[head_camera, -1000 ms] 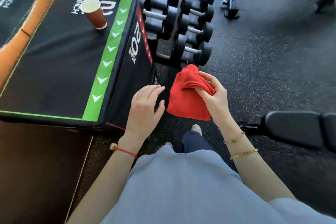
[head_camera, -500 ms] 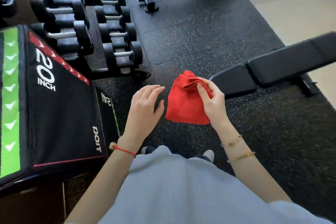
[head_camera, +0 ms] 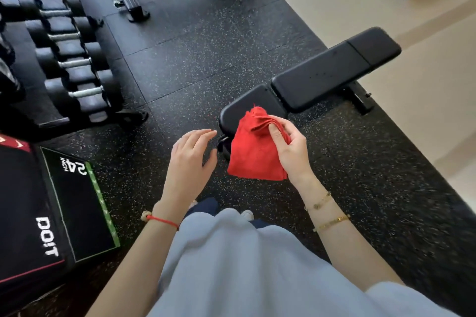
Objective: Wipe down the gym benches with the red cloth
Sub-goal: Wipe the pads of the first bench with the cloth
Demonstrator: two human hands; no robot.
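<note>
Up front, the right hand (head_camera: 289, 152) pinched a folded red cloth of soft, nubby fabric (head_camera: 253, 152), thumb laid across its bunched upper folds and fingers curled behind, so that the rest hung down in a loose, roughly square flap. Just beyond that hand lay a black padded bench with smooth vinyl cushions (head_camera: 322, 80), its seat pad and longer back pad split by a narrow seam; the cloth's top corner overlapped the near pad in the view, and whether it touched could not be told. Part of the bench's metal frame was hidden behind the cloth. The left hand (head_camera: 189, 162) hovered beside the cloth with fingers relaxed and slightly spread, holding nothing, a red string bracelet (head_camera: 161, 219) at its wrist. Two thin gold bracelets (head_camera: 327, 213) circled the right wrist. Below both hands spread black rubber flooring flecked with pale specks (head_camera: 193, 59). Farther out to the left of the left hand stood a rack of black dumbbells with steel handles (head_camera: 69, 59), cut off by the frame edge, and nearer, a black box printed with white lettering and green chevrons (head_camera: 77, 213).
</note>
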